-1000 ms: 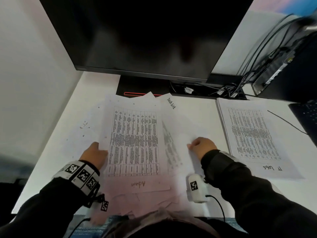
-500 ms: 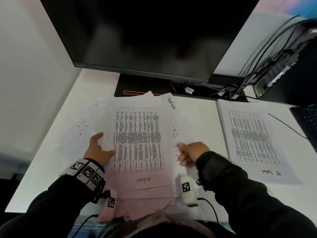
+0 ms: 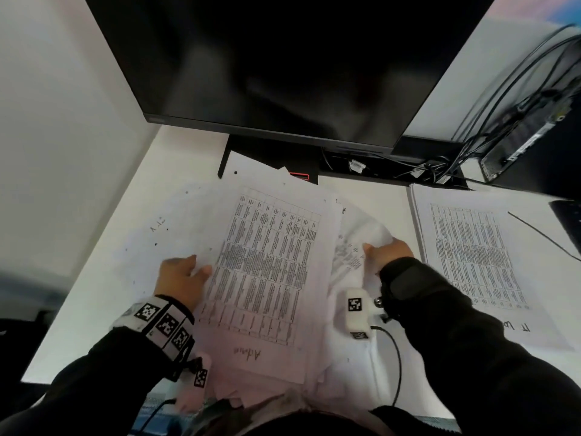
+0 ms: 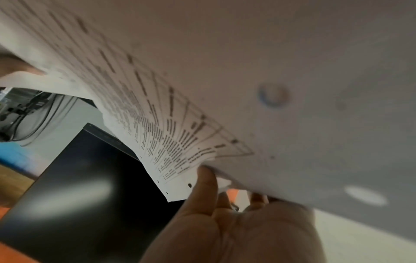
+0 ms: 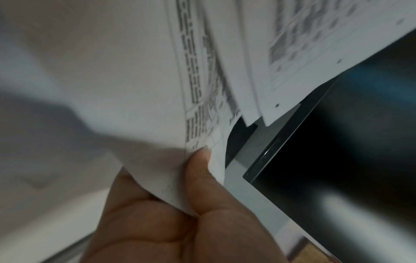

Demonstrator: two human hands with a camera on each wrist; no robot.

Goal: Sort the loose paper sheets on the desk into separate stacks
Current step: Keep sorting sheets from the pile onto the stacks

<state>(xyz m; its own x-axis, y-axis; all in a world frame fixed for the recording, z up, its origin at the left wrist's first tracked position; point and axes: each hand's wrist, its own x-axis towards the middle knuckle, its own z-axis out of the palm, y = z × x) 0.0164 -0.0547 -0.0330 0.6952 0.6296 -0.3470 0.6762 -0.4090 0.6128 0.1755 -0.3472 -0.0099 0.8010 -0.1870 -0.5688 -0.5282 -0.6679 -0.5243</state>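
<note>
A loose pile of white printed sheets (image 3: 270, 262) lies in front of me on the white desk (image 3: 94, 294); the top sheet carries a table and the handwritten word "Admin". My left hand (image 3: 185, 275) grips the pile's left edge, thumb on top; in the left wrist view the left hand (image 4: 225, 192) pinches raised sheets (image 4: 225, 71). My right hand (image 3: 385, 253) pinches a curled printed sheet (image 3: 355, 243) at the pile's right side. In the right wrist view the right hand (image 5: 180, 186) holds that sheet (image 5: 135, 89) between thumb and fingers.
A squared stack of sheets (image 3: 471, 256) with a handwritten label lies on the desk to the right. A dark monitor (image 3: 283, 58) stands behind the pile. Cables (image 3: 440, 168), a small computer (image 3: 528, 136) and a keyboard corner (image 3: 569, 218) fill the back right.
My right hand has taken hold of a sheet at the pile's right and pulled it up and to the right. My left thumb has come over the left edge of the pile.
</note>
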